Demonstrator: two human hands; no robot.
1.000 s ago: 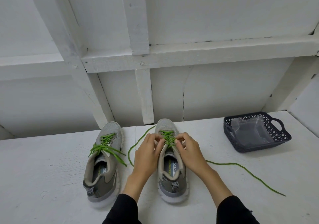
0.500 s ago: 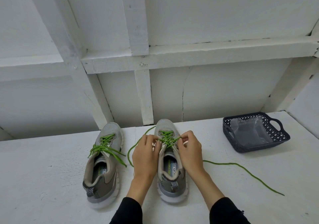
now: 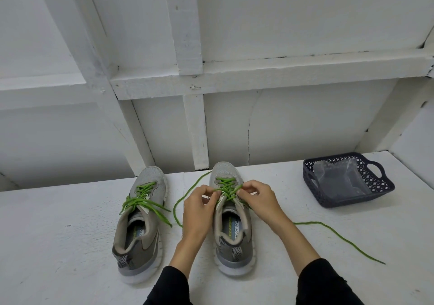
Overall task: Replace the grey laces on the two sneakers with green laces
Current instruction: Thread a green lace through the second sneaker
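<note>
While both hands work at its upper eyelets, the right sneaker [image 3: 231, 229] stands upright on the white table [image 3: 70, 234], toe toward the wall, heel toward the person. Ref. landmark for all positions: this right sneaker.

Green lace [image 3: 226, 187]: criss-crossed through the eyelet rows over the tongue. One free end loops off the sneaker's left side onto the table and runs up past the toe; the other trails off to the right and toward the near edge, lying loose.

Left hand [image 3: 199, 208]: on the sneaker's left flank, fingers curled narrow, thumb and forefinger pinched at the left eyelet edge, touching lace/upper. Exact strand held: cannot tell.

Right hand [image 3: 258, 199]: on the sneaker's right flank, fingers closed narrow, tips pinching a green lace strand at the right eyelet row. Both wrists exit dark sleeves [image 3: 328, 283] near the heel.

Left sneaker [image 3: 139, 222]: just left of ref., apart from it, parallel, same orientation. Already laced w/ a second green lace [image 3: 143, 199]; ends untied, draped off both sides.

Dark basket [image 3: 382, 188]: well to the right of ref., level w/ its toe; perforated walls, handle cut-outs. Contains a clear plastic bag [image 3: 338, 180].
</note>
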